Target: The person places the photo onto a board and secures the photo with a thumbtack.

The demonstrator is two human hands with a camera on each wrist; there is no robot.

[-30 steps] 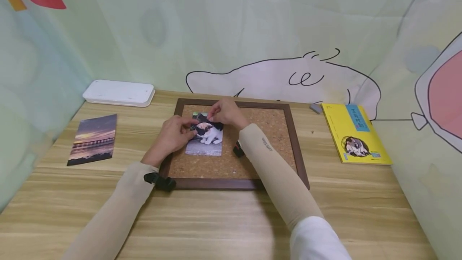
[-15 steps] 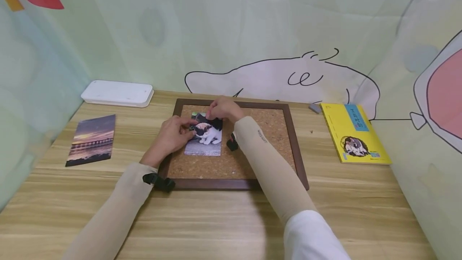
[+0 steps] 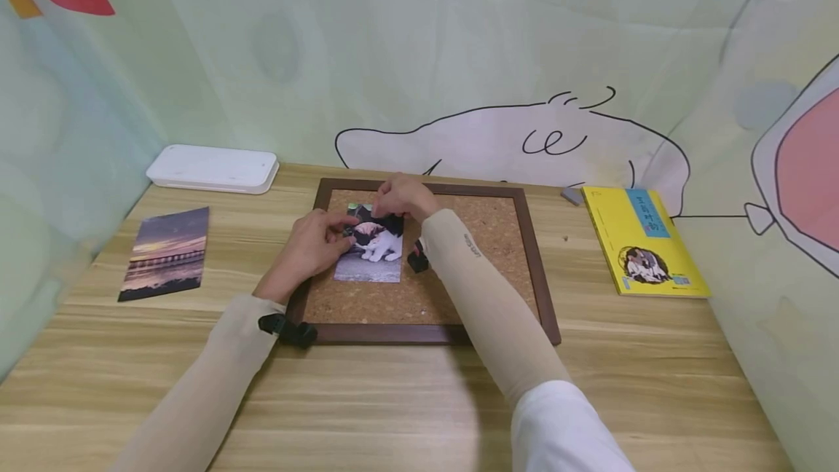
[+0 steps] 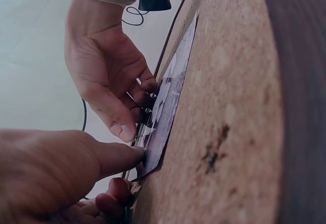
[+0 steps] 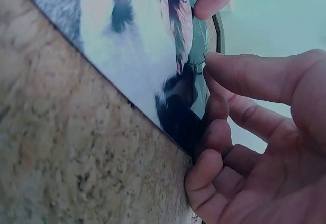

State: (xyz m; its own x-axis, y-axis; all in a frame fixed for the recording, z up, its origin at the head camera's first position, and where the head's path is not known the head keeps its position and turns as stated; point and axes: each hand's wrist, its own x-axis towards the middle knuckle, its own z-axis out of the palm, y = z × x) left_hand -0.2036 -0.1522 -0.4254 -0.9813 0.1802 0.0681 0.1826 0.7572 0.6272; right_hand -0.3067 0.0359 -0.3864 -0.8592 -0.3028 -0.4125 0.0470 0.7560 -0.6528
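Lying 12-to-6 on the corkboard (image 3: 363,306), the cat photo (image 3: 372,250) meets left fingers (image 3: 341,220), loosely apart, at its 10 o'clock; right fingers (image 5: 249,76), at 12, pinch what looks like a pin (image 5: 202,61).

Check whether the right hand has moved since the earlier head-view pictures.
Yes, slightly: judged against the corkboard, the right hand has shifted to the left and toward the board's far edge.

On the cat photo (image 3: 370,257), the left hand (image 3: 312,245) touches the left side with thumb and forefinger apart, while the right hand (image 3: 405,197), fingers curled, pinches at the top edge.
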